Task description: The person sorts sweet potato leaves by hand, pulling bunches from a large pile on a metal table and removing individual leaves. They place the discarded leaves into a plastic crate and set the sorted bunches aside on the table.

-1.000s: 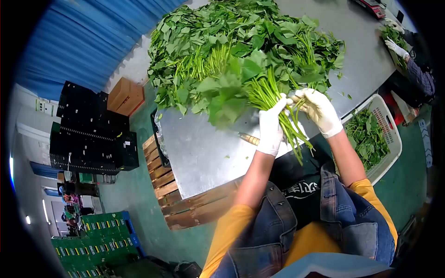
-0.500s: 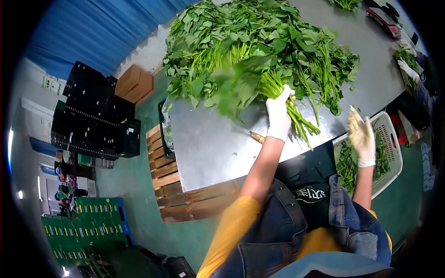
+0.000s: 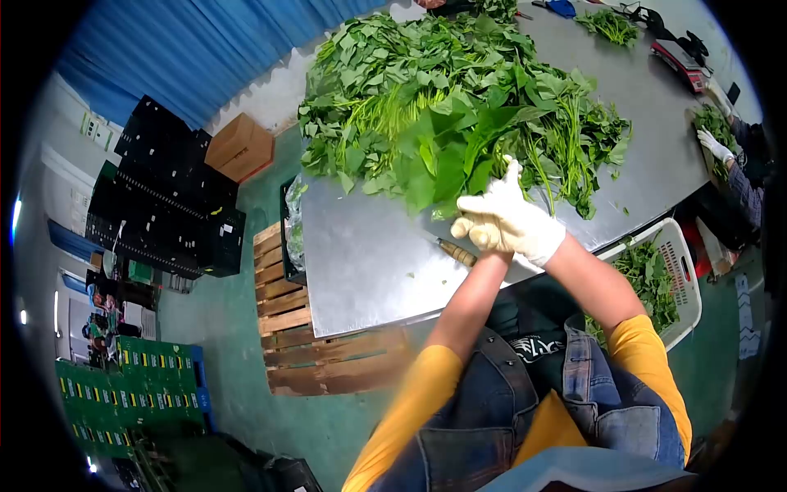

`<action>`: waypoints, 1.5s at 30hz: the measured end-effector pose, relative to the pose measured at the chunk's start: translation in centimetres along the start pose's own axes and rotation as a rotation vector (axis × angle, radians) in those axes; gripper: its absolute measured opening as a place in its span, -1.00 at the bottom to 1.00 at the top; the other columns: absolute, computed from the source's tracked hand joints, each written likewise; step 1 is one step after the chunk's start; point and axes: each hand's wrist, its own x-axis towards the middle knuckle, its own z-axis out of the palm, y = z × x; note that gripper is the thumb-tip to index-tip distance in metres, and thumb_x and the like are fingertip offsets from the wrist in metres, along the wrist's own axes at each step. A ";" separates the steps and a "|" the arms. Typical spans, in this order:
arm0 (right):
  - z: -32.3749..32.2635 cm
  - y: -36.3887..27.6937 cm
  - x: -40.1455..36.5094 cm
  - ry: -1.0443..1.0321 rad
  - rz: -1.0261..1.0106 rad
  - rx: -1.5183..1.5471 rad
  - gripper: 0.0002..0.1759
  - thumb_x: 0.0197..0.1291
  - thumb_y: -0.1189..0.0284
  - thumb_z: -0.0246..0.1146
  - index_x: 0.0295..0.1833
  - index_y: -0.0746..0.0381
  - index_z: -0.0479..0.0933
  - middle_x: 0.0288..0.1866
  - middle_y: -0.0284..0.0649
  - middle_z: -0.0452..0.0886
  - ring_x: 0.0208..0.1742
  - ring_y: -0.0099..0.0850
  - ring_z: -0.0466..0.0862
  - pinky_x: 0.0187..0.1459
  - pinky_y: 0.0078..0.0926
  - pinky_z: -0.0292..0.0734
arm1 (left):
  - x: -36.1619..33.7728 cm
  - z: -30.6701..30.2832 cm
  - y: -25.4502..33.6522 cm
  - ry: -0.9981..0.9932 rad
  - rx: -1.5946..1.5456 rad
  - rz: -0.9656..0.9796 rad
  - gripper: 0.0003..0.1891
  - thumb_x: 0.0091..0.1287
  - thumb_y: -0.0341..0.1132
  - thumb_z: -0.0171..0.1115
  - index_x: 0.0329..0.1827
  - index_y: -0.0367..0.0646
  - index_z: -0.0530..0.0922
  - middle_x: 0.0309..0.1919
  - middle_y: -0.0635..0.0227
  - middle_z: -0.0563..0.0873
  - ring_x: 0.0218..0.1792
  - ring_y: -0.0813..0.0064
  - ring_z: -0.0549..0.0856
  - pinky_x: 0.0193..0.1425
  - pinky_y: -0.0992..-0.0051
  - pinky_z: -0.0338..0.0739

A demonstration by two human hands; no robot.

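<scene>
Above the near edge of a metal table [image 3: 361, 271], a bunch of leafy greens [image 3: 447, 164] looks light and limp, its leaves likely to bruise and best held by the firmer gathered stems. The left hand [image 3: 484, 236] and right hand [image 3: 531, 227], both gloved, overlap at its base, forearms converging; the overlap hides the stems, so neither hand's grip can be told, with a wooden-handled tool [image 3: 457, 252] lying near.
</scene>
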 end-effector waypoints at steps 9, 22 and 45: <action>0.5 -2.8 -9.7 0.151 -0.324 -0.146 -0.75 0.37 0.34 0.12 -0.12 0.33 0.54 -0.30 -0.26 0.64 -0.37 -0.53 0.61 -0.41 -0.62 0.49 | 0.8 0.5 -0.6 -0.019 -0.019 0.032 -0.84 0.17 -0.47 0.32 -0.20 -0.25 0.62 -0.31 0.34 0.68 -0.41 0.64 0.59 -0.34 0.59 0.47; -8.1 -5.2 -11.5 0.132 -0.800 -0.253 -0.74 0.19 0.38 0.14 -0.16 0.33 0.60 0.20 -0.03 0.54 0.16 -0.27 0.54 0.07 -0.36 0.45 | 0.1 -1.0 4.2 -0.280 -0.324 -0.611 -0.70 0.25 -0.37 0.32 0.00 -0.27 0.54 -0.34 0.32 0.67 -0.32 0.46 0.66 -0.23 0.50 0.56; -9.2 -0.7 -13.6 0.212 -0.872 -0.731 -0.74 0.15 0.34 0.14 -0.32 0.36 0.47 -0.63 -0.17 0.45 -0.56 -0.33 0.42 -0.33 -0.38 0.37 | -6.8 4.8 4.3 -0.400 -0.235 -0.514 -0.73 0.14 -0.62 0.34 -0.13 -0.20 0.53 -0.26 0.43 0.59 -0.23 0.60 0.59 -0.09 0.59 0.49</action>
